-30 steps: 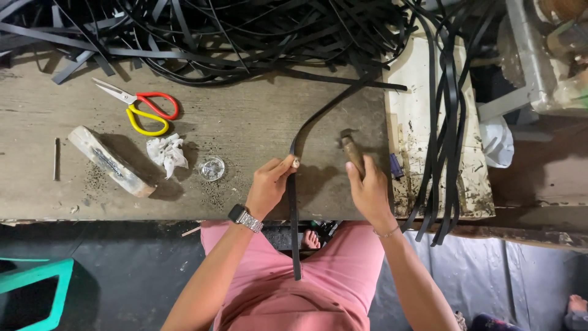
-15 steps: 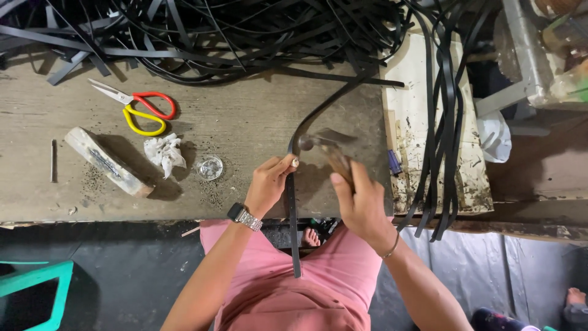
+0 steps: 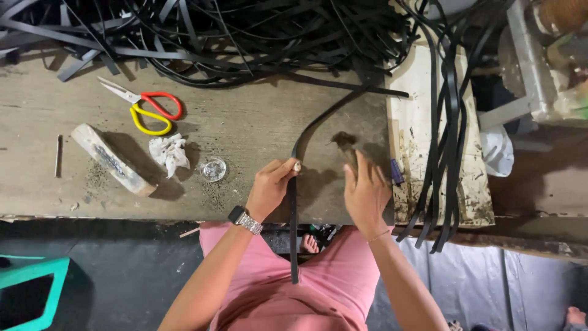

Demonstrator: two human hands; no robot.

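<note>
Worn wooden workbench [image 3: 245,122]; dark floor [image 3: 122,270] — teal stool [image 3: 37,288] lower left

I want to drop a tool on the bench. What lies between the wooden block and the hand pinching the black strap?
In the head view, between the wooden block and the left hand on the black strap lie a crumpled white rag and a small clear dish.

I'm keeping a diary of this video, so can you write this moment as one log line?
left hand: pinches black strap on wooden bench | right hand: grips blurred hammer | scissors: lying far left
</note>
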